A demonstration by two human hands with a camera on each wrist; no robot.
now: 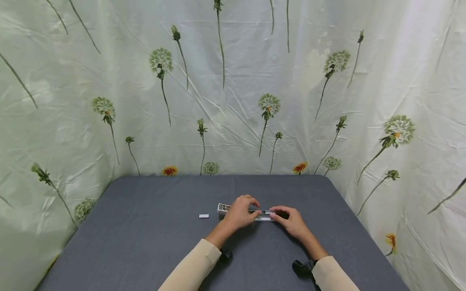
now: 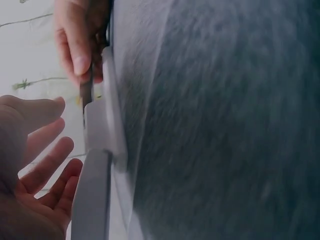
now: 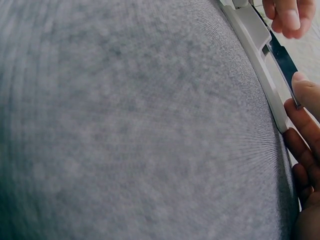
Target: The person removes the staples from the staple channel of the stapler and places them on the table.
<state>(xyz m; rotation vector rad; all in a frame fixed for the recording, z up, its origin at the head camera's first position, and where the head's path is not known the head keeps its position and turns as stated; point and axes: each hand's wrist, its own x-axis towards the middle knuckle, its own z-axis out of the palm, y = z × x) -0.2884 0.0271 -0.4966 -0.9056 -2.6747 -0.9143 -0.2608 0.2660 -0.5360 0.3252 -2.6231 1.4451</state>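
A stapler (image 1: 263, 219) lies opened out on the table, its top arm (image 1: 223, 207) swung back to the left. My right hand (image 1: 291, 222) is at its right end. In the right wrist view, the thumb and fingers pinch the tip of the dark metal magazine (image 3: 284, 62), just above the white base (image 3: 257, 55). Over the middle of the stapler, my left hand (image 1: 240, 212) has its thumb and fingers spread apart and loosely bent, with nothing between them in the left wrist view. A small pale strip (image 1: 204, 216), resembling staples, lies left of the stapler.
The grey cloth-covered table (image 1: 145, 242) reaches back to a white curtain (image 1: 233, 101) printed with dandelions. Black straps with devices (image 1: 303, 266) sit at both wrists by the cream sleeves (image 1: 194, 262).
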